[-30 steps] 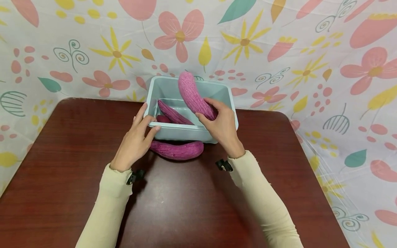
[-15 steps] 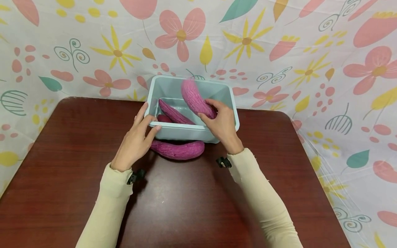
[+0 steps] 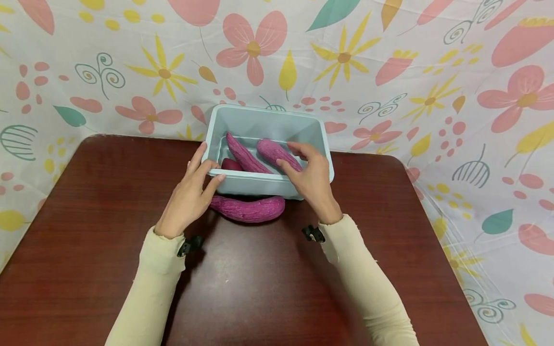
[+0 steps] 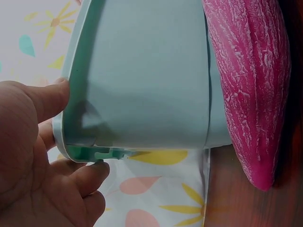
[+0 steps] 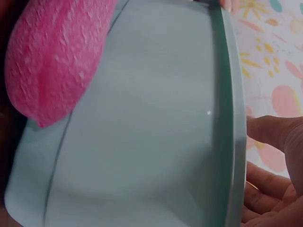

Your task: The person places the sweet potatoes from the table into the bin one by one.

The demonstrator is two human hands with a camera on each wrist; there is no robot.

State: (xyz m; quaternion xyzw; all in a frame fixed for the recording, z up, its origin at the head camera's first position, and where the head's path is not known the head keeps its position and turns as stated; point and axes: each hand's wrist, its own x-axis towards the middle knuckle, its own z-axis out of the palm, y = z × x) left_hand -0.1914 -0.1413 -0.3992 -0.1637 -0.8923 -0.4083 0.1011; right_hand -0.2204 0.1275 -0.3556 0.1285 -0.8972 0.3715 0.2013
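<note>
My left hand [image 3: 183, 204] is holding the near left corner of the box [image 3: 259, 185], maybe so it isn't sliding, while my right hand [image 3: 313, 175] is gripping a purple eggplant [image 3: 272, 150] inside it, by the end that's lying closest to me, probably for easy reaching.

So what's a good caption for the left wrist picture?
Left grip holding a blue bin by its rim, a purple vegetable beside it.

Head vw high, wrist vws nr tub [image 3: 253, 185]
</note>
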